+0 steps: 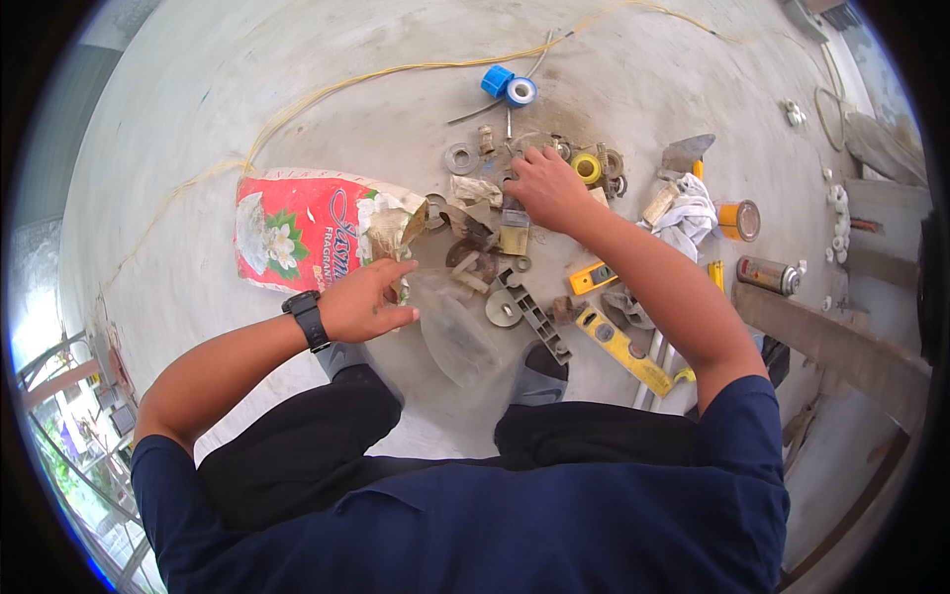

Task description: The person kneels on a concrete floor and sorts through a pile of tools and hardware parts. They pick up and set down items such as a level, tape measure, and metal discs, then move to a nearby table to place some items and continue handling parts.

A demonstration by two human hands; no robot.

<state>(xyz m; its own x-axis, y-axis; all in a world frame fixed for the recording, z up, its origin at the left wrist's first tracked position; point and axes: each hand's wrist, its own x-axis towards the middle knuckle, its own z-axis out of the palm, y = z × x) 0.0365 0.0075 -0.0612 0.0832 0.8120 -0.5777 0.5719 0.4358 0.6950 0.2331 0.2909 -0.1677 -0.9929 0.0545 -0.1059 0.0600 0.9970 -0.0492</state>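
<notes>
On the left lies a red and white printed sack [297, 228], its mouth facing the pile of hardware. My left hand [366, 303], below a black wristwatch, is at the lower edge of that mouth with thumb and fingers apart. A clear plastic bag [455, 332] lies beside its fingertips. Over the pile, my right hand [546, 190] has its fingers curled down; what they grip is hidden. Just below these fingers is a flat paintbrush [514, 239] with pale bristles. Metal washers [461, 156] and a yellow tape roll [586, 167] lie around this hand.
Blue-rimmed tape rolls [521, 91] and a yellow cable [336, 91] lie farther off. Right of the pile are a yellow spirit level [623, 348], a white cloth [687, 220], a yellow can [738, 220] and a spray can [768, 275] by a wooden beam [841, 332].
</notes>
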